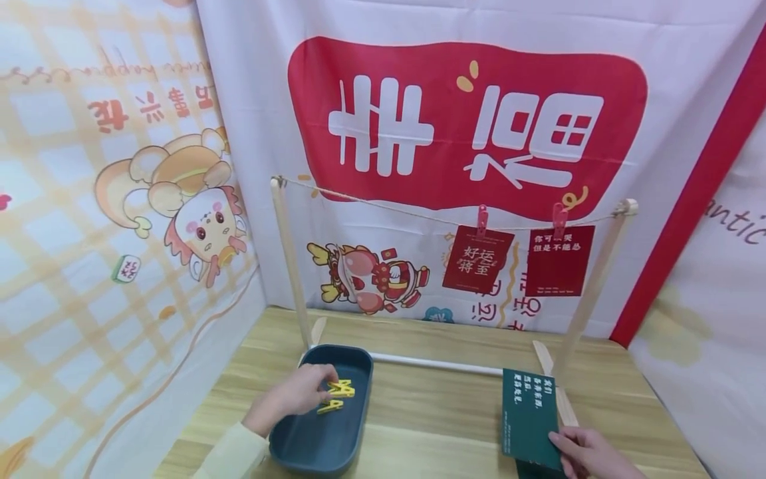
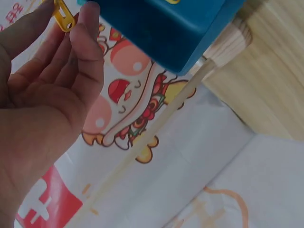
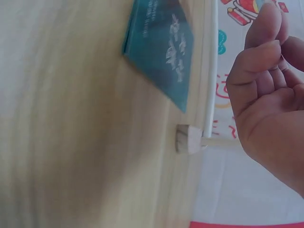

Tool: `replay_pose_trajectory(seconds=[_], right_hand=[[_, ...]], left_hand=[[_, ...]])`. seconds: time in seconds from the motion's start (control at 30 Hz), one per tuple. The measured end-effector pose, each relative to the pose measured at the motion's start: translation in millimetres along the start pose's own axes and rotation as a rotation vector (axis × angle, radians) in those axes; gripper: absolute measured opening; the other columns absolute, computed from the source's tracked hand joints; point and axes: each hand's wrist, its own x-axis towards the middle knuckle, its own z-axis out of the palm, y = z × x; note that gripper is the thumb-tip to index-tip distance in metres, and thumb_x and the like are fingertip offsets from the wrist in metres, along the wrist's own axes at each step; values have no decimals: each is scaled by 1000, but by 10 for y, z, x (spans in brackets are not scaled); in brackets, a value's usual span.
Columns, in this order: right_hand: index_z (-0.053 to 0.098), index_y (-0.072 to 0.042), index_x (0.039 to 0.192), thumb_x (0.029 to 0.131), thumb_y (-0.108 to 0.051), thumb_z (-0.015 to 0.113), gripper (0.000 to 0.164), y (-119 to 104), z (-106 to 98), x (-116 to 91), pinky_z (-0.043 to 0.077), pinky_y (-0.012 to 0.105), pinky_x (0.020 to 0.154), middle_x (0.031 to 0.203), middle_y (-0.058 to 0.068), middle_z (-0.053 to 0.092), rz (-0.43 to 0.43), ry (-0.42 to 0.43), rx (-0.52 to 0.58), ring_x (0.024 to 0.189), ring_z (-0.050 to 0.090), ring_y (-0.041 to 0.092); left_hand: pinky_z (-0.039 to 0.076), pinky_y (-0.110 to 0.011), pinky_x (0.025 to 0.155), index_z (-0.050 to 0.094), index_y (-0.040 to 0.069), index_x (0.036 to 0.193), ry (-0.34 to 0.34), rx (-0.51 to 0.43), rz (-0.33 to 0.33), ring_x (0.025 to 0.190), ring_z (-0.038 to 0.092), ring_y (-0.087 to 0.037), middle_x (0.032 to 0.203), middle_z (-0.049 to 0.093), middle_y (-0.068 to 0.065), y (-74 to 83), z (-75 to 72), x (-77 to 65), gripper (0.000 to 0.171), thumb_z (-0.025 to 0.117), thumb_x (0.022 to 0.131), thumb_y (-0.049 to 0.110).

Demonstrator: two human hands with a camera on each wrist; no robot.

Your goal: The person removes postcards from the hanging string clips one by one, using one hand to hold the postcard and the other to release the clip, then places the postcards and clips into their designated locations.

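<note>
Over the dark blue tray (image 1: 317, 439), my left hand (image 1: 308, 389) reaches down beside yellow clothespins (image 1: 342, 388). Between its thumb and fingers, the left wrist view shows one yellow clothespin (image 2: 64, 16) pinched. At the right, my right hand (image 1: 589, 452) pinches the edge of a green card (image 1: 529, 412) with white writing, thumb on top. Another dark green card (image 1: 535, 471) shows partly beneath it. The right wrist view shows the green card (image 3: 164, 47) to the left of the curled fingers (image 3: 259, 59).
A wooden frame (image 1: 290, 259) with a string (image 1: 371, 203) stands at the back of the table. Two red cards (image 1: 479, 259) hang toward the string's right end from red clothespins (image 1: 482, 219). A white bar (image 1: 437, 364) joins the posts low down. Printed cloths (image 1: 251, 80) surround the table.
</note>
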Motion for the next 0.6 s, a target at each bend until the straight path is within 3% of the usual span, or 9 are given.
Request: replay_pose_trajectory(seconds=[0.13,0.3,0.47,0.6], right_hand=[[63,-2,107,99,-43,53,42,111,-25,-54,46,20,61,73,0,64,48,3,30,68,61,13],[63,-4,97,99,-45,53,42,217,-52,-64,46,20,58,72,-1,64,72,24,-7,67,61,12],[56,10,91,104,-35,45,48,290,-153,-62,42,18,54,68,-6,58,7,-55,-71,61,57,7],[61,7,96,103,-34,47,44,356,-211,-91,49,21,63,79,-3,68,50,-56,-87,70,63,9]], left_hand=[[48,-31,68,67,11,100,-33,69,41,77,56,-10,93,68,-1,-9,124,16,19,75,83,13],[48,-29,65,67,13,95,-51,120,56,73,53,-7,86,67,1,-18,215,13,15,75,82,11],[50,-31,67,68,13,97,-89,108,11,73,55,-8,88,67,1,-20,257,-2,16,74,83,10],[51,-31,68,68,12,99,-97,111,-3,74,56,-8,89,68,0,-48,293,-6,17,75,83,13]])
